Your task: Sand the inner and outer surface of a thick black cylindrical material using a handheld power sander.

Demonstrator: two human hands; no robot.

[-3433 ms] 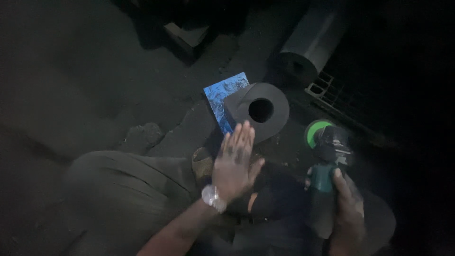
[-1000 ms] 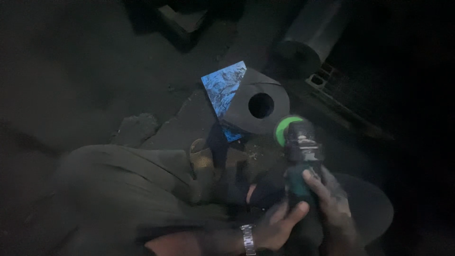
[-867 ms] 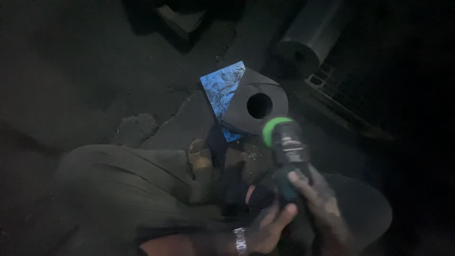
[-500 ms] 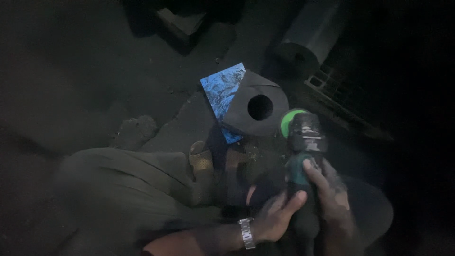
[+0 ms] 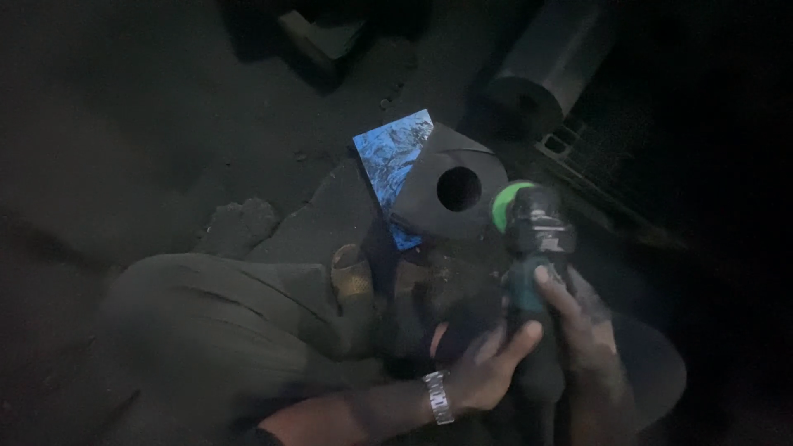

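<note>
Both hands hold a dark green power grinder [image 5: 535,264] with a bright green guard at its front. My right hand [image 5: 582,330] wraps its body from the right. My left hand [image 5: 483,372], with a metal wristwatch, grips the tool from the left and below. Just beyond the tool's head lies a dark grey metal piece with a round hole [image 5: 454,192], rounded on one side. It rests partly on a blue patterned sheet [image 5: 390,165] on the floor.
The floor is dark and dusty. A grey cylinder [image 5: 549,62] lies at the upper right beside a metal grate [image 5: 595,177]. A block [image 5: 326,37] sits at the top. My bent leg in olive trousers [image 5: 215,330] and a sandalled foot [image 5: 351,277] fill the lower left.
My left hand, open in the air earlier, has come down onto the grinder. The tool swung left toward the holed piece, then back right; its head now sits beside the piece.
</note>
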